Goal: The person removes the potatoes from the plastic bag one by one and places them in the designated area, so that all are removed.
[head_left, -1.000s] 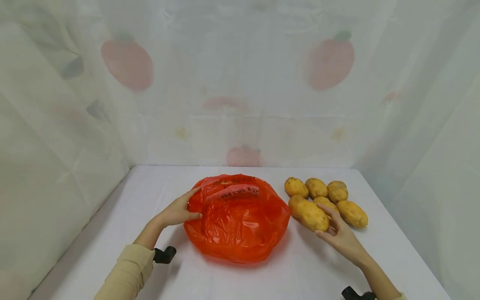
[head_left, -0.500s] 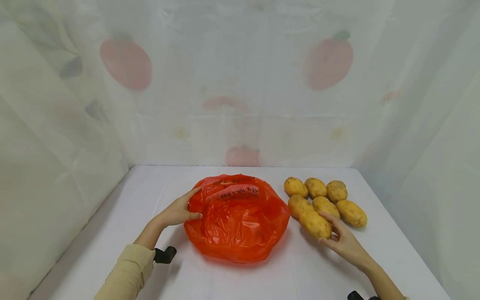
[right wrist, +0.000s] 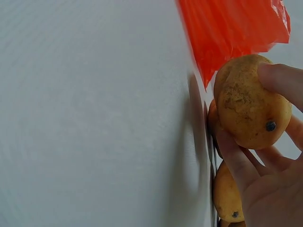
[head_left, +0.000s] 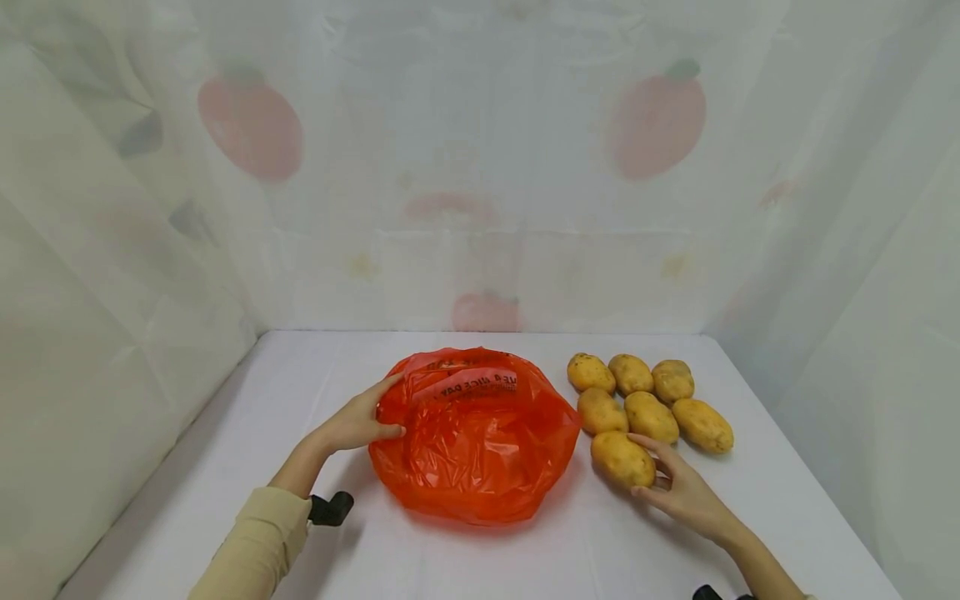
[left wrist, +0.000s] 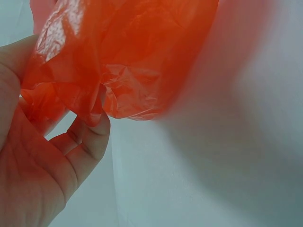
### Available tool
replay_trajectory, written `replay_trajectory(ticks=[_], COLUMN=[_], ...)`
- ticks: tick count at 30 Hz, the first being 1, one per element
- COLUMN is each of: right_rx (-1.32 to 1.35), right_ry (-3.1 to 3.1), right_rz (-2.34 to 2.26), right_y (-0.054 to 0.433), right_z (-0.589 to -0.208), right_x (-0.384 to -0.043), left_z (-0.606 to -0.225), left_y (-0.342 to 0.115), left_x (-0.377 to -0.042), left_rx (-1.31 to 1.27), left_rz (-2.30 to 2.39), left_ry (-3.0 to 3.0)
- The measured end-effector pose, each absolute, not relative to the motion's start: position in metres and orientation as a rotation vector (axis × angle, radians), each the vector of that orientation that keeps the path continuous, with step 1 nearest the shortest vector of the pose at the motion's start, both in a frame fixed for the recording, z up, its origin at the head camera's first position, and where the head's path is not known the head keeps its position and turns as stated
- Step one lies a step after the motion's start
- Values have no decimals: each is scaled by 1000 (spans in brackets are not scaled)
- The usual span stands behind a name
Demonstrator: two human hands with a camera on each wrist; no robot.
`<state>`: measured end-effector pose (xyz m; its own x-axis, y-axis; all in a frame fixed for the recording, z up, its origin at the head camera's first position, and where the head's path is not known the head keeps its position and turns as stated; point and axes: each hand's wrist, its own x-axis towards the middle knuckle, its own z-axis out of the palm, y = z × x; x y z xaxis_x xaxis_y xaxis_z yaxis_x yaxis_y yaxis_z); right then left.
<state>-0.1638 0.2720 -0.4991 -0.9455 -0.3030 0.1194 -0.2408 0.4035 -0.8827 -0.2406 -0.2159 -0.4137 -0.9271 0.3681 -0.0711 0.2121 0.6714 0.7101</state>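
A crumpled red plastic bag (head_left: 480, 442) stands with its mouth spread wide in the middle of the table. My left hand (head_left: 356, 423) grips its left rim; in the left wrist view the thumb and fingers (left wrist: 94, 137) have the thin film between them. At the right, my right hand (head_left: 690, 500) holds a yellow potato (head_left: 622, 460) by its right end. The right wrist view shows the thumb over this potato (right wrist: 251, 104) and the fingers beneath it, with a dark spot on its skin. Behind the held potato, several more potatoes (head_left: 651, 417) lie in a close group.
White cloth covers the table (head_left: 450, 562). A pale curtain with faded fruit prints (head_left: 480, 208) rises behind the far edge and along both sides. Dark camera mounts (head_left: 330, 509) sit at the wrists. The bag's right corner is close to the nearest potatoes.
My right hand has brought the held potato toward the front of the table, off the potato it overlapped, then slightly left. My left hand and the bag have stayed in place.
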Motion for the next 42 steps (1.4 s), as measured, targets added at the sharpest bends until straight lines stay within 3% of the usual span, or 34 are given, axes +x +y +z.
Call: replay_trajectory(ticks=[42], right_rx=[-663], right_ry=[2617], right_rz=[-1477], right_y=[267], right_z=[-505], right_x=[-168], left_z=[-410], left_y=[-213], left_x=[-235], left_rx=[437], left_rz=[1124], left_ry=[2674])
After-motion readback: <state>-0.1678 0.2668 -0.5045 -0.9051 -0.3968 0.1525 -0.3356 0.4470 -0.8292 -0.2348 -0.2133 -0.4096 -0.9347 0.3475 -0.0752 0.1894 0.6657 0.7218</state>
